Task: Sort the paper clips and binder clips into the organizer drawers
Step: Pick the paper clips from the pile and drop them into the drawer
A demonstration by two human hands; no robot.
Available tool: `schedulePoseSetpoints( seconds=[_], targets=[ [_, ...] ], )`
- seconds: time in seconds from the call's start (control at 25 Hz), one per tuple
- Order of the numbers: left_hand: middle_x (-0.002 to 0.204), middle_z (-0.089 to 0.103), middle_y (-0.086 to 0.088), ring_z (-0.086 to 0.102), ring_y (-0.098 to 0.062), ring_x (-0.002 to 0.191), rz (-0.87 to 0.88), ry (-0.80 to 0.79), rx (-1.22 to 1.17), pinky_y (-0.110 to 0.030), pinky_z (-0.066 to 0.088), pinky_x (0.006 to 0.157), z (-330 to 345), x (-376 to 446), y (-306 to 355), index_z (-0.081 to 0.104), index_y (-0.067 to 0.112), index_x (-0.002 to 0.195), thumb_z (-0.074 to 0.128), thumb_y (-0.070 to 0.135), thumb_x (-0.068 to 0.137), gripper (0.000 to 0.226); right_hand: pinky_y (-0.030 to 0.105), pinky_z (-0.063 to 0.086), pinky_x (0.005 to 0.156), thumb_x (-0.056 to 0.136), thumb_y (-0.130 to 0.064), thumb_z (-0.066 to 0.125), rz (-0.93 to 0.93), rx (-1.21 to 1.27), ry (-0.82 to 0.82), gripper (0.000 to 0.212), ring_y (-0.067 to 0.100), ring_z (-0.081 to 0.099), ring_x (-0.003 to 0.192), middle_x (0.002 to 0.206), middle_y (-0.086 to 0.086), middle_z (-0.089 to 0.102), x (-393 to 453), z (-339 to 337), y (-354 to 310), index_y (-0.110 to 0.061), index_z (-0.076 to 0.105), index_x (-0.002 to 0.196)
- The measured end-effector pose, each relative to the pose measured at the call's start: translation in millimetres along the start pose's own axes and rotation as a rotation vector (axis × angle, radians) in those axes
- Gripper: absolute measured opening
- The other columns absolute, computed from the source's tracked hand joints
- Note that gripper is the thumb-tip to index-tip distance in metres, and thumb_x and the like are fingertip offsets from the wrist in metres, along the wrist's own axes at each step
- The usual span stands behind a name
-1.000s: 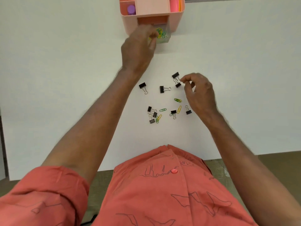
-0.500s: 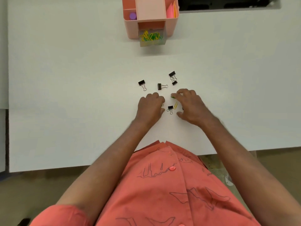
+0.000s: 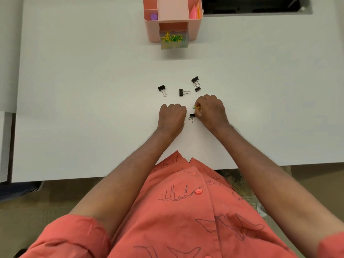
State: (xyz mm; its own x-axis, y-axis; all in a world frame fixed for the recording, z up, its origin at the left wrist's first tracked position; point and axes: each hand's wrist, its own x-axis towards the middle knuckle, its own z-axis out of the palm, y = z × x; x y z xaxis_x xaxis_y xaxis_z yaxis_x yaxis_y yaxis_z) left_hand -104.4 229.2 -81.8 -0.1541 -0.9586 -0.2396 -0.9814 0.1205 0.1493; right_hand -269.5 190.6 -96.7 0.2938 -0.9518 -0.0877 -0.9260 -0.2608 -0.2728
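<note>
A pink organizer (image 3: 151, 32) stands at the table's far edge with its clear drawer (image 3: 174, 45) pulled out, holding several yellow and green paper clips (image 3: 172, 38). Black binder clips lie mid-table: one (image 3: 162, 89) at the left, one (image 3: 182, 92) in the middle, a pair (image 3: 195, 83) at the right. My right hand (image 3: 211, 111) pinches yellow and green paper clips (image 3: 197, 107) just above another binder clip (image 3: 192, 116). My left hand (image 3: 172, 118) rests curled on the table, covering the clips under it; what it holds is hidden.
The white table (image 3: 93, 108) spreads wide on both sides of the clips. The organizer's top compartments hold a purple object (image 3: 154, 16) and pink and orange notes (image 3: 194, 13). A dark opening (image 3: 251, 6) lies at the back right.
My left hand has come back from the drawer to the clips near me and curled shut. My right hand moved down and picked up paper clips. The camera pulled back.
</note>
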Motion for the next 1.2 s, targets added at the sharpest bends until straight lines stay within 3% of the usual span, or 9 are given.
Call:
schedulePoseSetpoints(
  seconds=[0.16,0.28,0.44,0.6,0.68,0.8,0.88,1.0,1.2],
  targets=[
    [0.092,0.066,-0.001,0.061,-0.027,0.089,0.016,-0.018,0.0,-0.035,0.034,0.071,0,9,0,0.068,0.019,0.091,0.053,0.006,0.088,0.02,0.038,0.037,0.077,0.084,-0.014,0.062,-0.004,-0.033,-0.147,0.013,0.032,0.054,0.097,0.099,0.008,0.062,13,-6,-2,-0.012,0.065,0.097],
    [0.092,0.067,-0.002,0.063,-0.028,0.084,0.02,-0.047,0.017,-0.034,0.031,0.068,1,14,0,0.065,0.019,0.093,0.051,0.003,0.086,0.023,0.037,0.043,0.076,0.086,-0.014,0.06,-0.021,0.073,-0.203,0.009,0.027,0.057,0.093,0.094,0.003,0.064,16,-16,1,-0.015,0.062,0.094],
    [0.097,0.068,-0.007,0.065,-0.033,0.088,-0.026,-0.102,-0.035,-0.034,0.038,0.064,0,20,1,0.061,0.014,0.105,0.052,0.003,0.088,0.023,0.024,0.051,0.063,0.092,-0.012,0.055,0.329,0.783,-0.173,0.02,0.009,0.055,0.071,0.084,-0.006,0.058,9,-32,9,-0.02,0.068,0.106],
    [0.099,0.068,-0.006,0.065,-0.032,0.088,-0.046,-0.146,-0.033,-0.033,0.041,0.063,-2,21,6,0.064,0.014,0.103,0.052,0.002,0.086,0.024,0.027,0.053,0.066,0.094,-0.007,0.055,0.642,1.363,-0.241,0.011,0.018,0.057,0.075,0.082,0.004,0.058,-6,-39,8,-0.01,0.065,0.093],
    [0.102,0.066,-0.007,0.066,-0.031,0.088,-0.025,-0.131,-0.027,-0.036,0.045,0.066,-2,18,9,0.065,0.014,0.103,0.052,0.002,0.088,0.023,0.026,0.05,0.064,0.091,-0.012,0.061,0.593,1.195,-0.26,0.003,0.018,0.057,0.074,0.082,0.001,0.06,-11,-34,5,-0.012,0.064,0.092],
    [0.11,0.064,-0.007,0.065,-0.031,0.095,-0.038,-0.068,-0.109,-0.038,0.049,0.074,-4,13,7,0.068,0.016,0.107,0.054,0.009,0.093,0.021,0.021,0.044,0.063,0.088,-0.019,0.07,0.327,0.699,-0.243,0.015,0.009,0.056,0.072,0.087,-0.005,0.061,-19,-20,1,-0.018,0.066,0.102],
    [0.11,0.062,-0.004,0.063,-0.025,0.097,-0.116,0.023,-0.282,-0.036,0.049,0.076,-8,5,2,0.069,0.019,0.105,0.058,0.016,0.093,0.016,0.024,0.04,0.068,0.089,-0.025,0.072,0.143,0.51,-0.22,0.022,0.01,0.054,0.078,0.093,-0.004,0.058,-18,-12,-1,-0.019,0.064,0.108],
    [0.099,0.065,0.007,0.061,-0.013,0.085,-0.292,0.175,-0.602,-0.031,0.051,0.075,-16,-20,-3,0.067,0.022,0.094,0.062,0.017,0.088,0.01,0.031,0.043,0.074,0.089,-0.032,0.073,0.037,0.381,-0.251,0.029,0.017,0.055,0.085,0.099,-0.002,0.054,-12,-8,-2,-0.017,0.062,0.111],
    [0.095,0.066,0.008,0.057,-0.005,0.071,-0.447,0.162,-0.784,-0.018,0.042,0.063,3,-70,9,0.066,0.02,0.098,0.062,0.012,0.093,0.01,0.035,0.05,0.077,0.087,-0.022,0.067,0.05,0.36,-0.256,0.014,0.022,0.061,0.091,0.106,0.003,0.06,-3,-11,2,-0.015,0.064,0.099]
  ],
)
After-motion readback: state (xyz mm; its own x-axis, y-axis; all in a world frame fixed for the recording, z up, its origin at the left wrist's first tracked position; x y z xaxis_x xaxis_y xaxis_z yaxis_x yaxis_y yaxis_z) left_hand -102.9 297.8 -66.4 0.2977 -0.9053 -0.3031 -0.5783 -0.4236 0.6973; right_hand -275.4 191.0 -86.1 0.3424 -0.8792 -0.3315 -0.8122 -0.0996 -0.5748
